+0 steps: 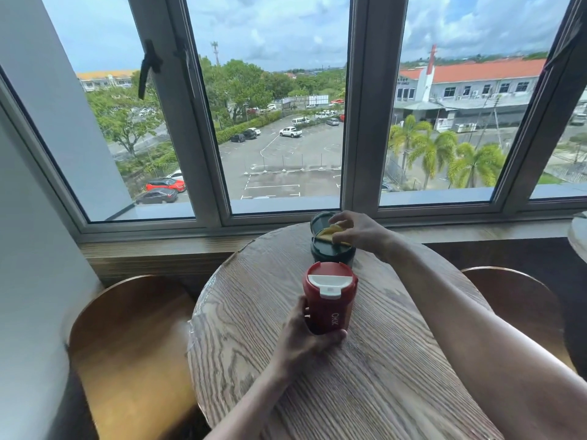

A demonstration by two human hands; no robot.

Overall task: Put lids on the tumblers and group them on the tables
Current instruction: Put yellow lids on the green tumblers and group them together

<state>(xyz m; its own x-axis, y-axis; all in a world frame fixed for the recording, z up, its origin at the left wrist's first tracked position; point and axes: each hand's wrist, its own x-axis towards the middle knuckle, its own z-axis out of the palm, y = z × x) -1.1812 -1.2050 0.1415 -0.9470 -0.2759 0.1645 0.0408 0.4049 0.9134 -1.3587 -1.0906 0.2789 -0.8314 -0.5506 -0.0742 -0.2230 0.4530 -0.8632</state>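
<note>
A red tumbler point(330, 300) with a red lid and white flip cap stands on the round wooden table point(365, 376). My left hand point(309, 338) is wrapped around its lower body. Behind it, close to the window, stands a dark green tumbler point(330, 249) with a dark green lid that has a yellow flip cap. My right hand point(359, 231) rests on top of that lid, fingers on the yellow cap. The green tumbler's body is mostly hidden behind the red one.
Two wooden chairs flank the table, one at the left point(133, 338) and one at the right point(514, 300). A wooden sill point(158, 249) and large windows lie just beyond the table. The edge of another round table point(578, 236) shows at the far right.
</note>
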